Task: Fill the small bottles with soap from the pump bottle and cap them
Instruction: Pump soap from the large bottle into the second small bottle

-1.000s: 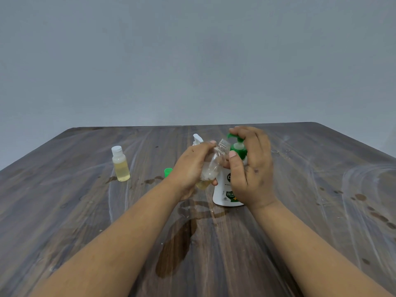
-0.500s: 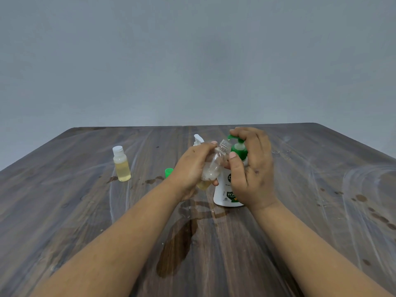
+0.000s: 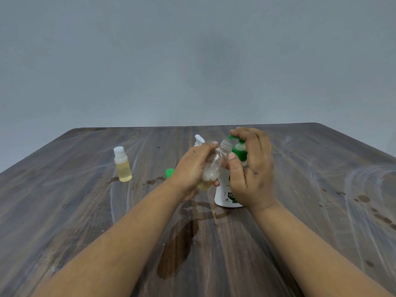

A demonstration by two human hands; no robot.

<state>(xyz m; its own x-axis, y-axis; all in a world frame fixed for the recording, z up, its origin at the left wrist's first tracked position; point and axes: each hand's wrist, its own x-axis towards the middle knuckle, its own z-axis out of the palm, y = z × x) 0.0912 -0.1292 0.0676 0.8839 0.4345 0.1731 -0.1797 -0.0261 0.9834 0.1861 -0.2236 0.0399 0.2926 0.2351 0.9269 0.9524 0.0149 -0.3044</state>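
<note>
Just right of the frame's centre, the left hand [image 3: 192, 166] grips a clear small bottle [image 3: 214, 166], its fingers wrapped round the body, and tilts it so the open threaded neck points up and right toward the green spout of the pump bottle [image 3: 225, 194]. A little pale yellow soap sits in the bottle's low end. The right hand [image 3: 252, 168] is draped over the pump head [image 3: 239, 150], fingers curled across the top and thumb lying down the front; it looks to be pressing the head. The pump bottle stands on the table [image 3: 64, 211], on wet dark stains. To the left of centre stands a filled bottle [image 3: 122, 165] with a white cap, well apart from the hands, and a loose green cap [image 3: 170, 173] lies just left of the left wrist. A white cap or nozzle [image 3: 199, 140] peeks out behind the left hand; what it belongs to I cannot tell. The small bottle is likely light, thin-walled plastic that gives under a squeeze, and soap on it and on the table would make it slippery; a hold round the mid-body, clear of the neck, seems safest. The pump bottle looks heavier and steadier, best pushed straight down so it does not slide on the wet surface.
</note>
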